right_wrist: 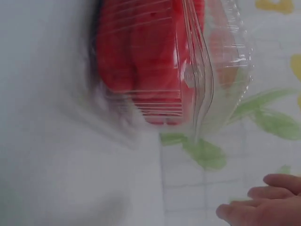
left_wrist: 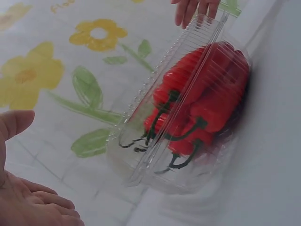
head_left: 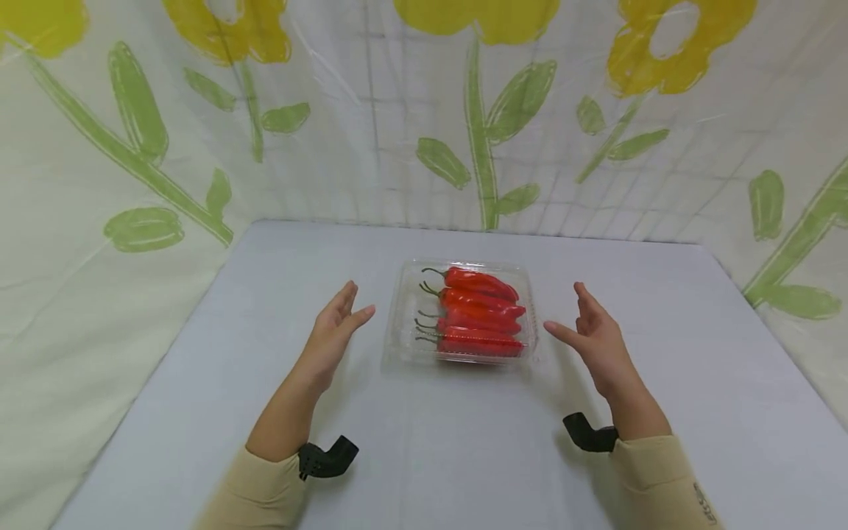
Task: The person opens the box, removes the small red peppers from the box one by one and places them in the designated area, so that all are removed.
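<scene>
A clear plastic clamshell box (head_left: 405,309) lies on the table with its lid down. Inside it several red peppers (head_left: 480,309) with green stems are lined up side by side, stems to the left. My left hand (head_left: 336,331) is held to the left of the box, thumb apart from the straight fingers, touching nothing. On the other side, my right hand (head_left: 596,342) is near the box's right edge, its thumb pointing toward it, also apart from it. Both wrist views show the box (left_wrist: 188,183) with a gap between it and the hand.
The white table (head_left: 450,449) carries the box near its far middle. Behind it and at both sides hangs a pale curtain (head_left: 331,169) printed with yellow flowers and green leaves. A black wrist camera (head_left: 327,458) sits on the left wrist, another black camera (head_left: 589,433) on the right.
</scene>
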Demonstrator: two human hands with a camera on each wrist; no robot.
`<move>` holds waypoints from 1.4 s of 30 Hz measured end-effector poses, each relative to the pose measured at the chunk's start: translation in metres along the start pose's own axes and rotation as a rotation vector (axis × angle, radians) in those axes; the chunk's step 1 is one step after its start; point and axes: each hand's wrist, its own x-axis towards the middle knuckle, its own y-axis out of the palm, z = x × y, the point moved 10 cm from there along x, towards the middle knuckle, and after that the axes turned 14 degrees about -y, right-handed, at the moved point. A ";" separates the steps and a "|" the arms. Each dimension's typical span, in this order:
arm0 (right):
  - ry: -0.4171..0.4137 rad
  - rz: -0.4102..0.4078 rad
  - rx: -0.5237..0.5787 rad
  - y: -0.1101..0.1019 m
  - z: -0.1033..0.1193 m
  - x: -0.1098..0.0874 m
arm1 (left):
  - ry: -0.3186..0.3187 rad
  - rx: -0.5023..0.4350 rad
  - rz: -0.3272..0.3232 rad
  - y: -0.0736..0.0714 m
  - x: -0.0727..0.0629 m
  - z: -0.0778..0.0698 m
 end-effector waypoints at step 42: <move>-0.133 -0.025 0.488 0.070 -0.034 -0.023 | 0.208 -0.268 0.112 0.061 0.011 0.045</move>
